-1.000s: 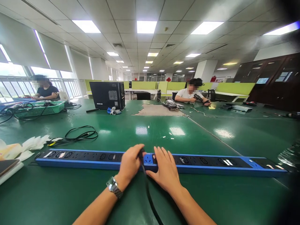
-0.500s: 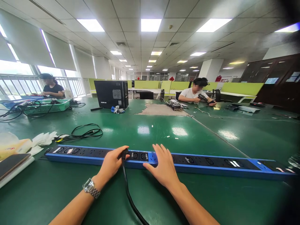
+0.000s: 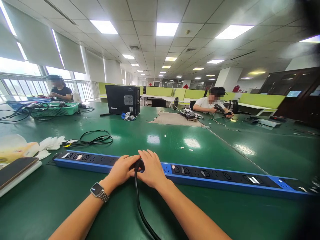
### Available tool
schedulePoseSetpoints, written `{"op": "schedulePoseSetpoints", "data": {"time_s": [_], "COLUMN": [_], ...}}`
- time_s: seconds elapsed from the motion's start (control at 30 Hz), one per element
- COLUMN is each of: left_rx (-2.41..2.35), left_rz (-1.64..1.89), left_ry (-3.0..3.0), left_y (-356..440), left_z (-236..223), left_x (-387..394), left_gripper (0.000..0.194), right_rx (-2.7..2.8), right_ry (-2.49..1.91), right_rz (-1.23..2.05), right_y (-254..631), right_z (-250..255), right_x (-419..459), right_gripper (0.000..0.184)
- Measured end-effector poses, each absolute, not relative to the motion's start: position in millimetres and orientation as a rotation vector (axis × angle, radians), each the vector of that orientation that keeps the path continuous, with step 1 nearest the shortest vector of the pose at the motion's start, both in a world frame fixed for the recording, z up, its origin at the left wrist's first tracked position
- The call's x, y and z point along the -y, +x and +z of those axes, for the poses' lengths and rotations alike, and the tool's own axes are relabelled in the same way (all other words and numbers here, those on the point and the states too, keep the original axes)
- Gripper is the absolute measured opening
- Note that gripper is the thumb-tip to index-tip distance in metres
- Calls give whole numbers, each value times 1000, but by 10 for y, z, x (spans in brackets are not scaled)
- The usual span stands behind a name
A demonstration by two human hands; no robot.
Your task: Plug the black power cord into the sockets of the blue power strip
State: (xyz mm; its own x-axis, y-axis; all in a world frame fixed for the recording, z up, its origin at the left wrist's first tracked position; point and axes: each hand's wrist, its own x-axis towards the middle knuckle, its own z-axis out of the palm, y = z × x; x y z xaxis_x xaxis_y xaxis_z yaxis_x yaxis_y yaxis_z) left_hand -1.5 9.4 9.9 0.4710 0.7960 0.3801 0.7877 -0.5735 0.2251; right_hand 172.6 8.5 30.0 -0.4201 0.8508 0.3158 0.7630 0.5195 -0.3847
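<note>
Power strip [image 3: 212,181]: is lying lengthwise across the near tabletop [image 3: 210,143], forming a low bar.
Left hand [image 3: 122,170] and right hand [image 3: 151,170]: are resting together over it, occupying a stretch left of its middle.
Black cord [image 3: 141,213]: is trailing from them toward the viewer, splitting the gap between the forearms [image 3: 192,210].
Coiled cable [image 3: 105,138], tissues [image 3: 52,143], phone [image 3: 18,168]: are crowding the left.
Computer tower [image 3: 122,100]: is standing beyond.
Open lane [image 3: 140,135]: is running between strip and tower, small white scraps [image 3: 191,150] dotting it.
</note>
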Motion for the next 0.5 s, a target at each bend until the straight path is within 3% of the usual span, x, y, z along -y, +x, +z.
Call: {"op": "schedulePoseSetpoints", "data": {"time_s": [0.07,0.13,0.2,0.3,0.5], "left_rx": [-1572,-1734,-1872,-1953,-1956], "left_rz": [628,575,525,453,332], "left_ry": [2698,2707,2699,2710,2731], "left_y": [-31,-27,-13,5,15], "left_z": [76,38,5,-15,26], "left_x": [-55,-15,10,16,1], "left_gripper": [75,90,85,69,80], "right_rx": [2302,2301,2286,2198,1482], "right_ry": [-1260,-1214,-1170,-1066,-1059], "right_rz": [199,140,93,69,70], "right_y": [1700,1678,1653,1615,1953], "right_z": [255,188,112,69,578], "right_x": [-100,-102,-100,-110,-165], "right_gripper": [77,58,39,25,32]}}
